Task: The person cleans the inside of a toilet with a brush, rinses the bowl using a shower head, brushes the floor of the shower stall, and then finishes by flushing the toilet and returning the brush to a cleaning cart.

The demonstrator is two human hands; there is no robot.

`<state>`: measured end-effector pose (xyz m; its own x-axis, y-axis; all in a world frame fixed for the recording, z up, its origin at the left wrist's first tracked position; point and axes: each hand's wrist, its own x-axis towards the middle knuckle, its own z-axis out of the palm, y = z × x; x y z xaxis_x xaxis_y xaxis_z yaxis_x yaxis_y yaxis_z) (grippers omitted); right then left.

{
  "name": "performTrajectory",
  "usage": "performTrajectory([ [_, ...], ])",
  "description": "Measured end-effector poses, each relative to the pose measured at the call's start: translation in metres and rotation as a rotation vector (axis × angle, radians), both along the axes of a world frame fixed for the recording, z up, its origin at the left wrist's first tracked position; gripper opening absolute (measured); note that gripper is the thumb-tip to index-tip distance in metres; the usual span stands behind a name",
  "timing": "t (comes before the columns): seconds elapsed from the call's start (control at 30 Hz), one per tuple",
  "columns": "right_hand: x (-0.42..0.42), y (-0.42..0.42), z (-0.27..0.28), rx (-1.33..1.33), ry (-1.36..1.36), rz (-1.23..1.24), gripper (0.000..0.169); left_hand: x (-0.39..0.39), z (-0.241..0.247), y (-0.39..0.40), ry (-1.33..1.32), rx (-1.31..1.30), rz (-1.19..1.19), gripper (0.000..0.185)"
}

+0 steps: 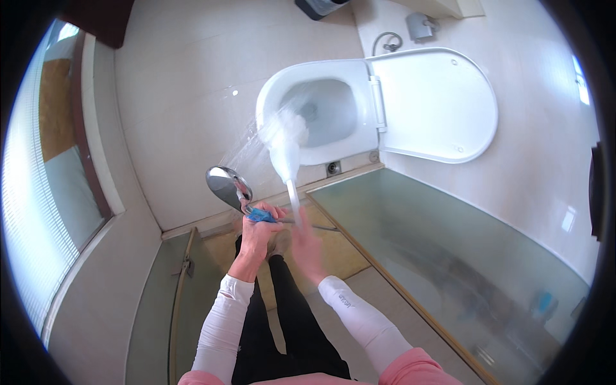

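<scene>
My left hand grips a chrome hand shower by its handle, where blue wrapping shows. Water sprays from its head towards the toilet bowl. In my right hand, slightly blurred, is the white handle of a toilet brush. The brush's white head is over the bowl's near left rim, in the spray. Its bristles look blurred by the water. The toilet seat lid stands raised against the wall.
A floor drain lies beside the toilet. Glass shower panels stand to the right and left, with a raised sill between them. A toilet paper holder and a bin are at the back. A window is at left.
</scene>
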<state>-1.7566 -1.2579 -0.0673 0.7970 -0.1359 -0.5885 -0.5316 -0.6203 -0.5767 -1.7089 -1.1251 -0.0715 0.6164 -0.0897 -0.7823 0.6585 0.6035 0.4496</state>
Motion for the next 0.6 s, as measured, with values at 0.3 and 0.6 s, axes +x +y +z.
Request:
performTrajectory([
  [0.3, 0.158, -0.003, -0.100, -0.338, -0.477, 0.722, 0.027, -0.014, -0.037, 0.030, -0.021, -0.005, 0.005, 0.026],
  [0.6, 0.259, 0.037, -0.154, -0.258, -0.710, 1.425, 0.013, -0.004, -0.057, 0.039, 0.030, -0.066, 0.036, 0.026],
])
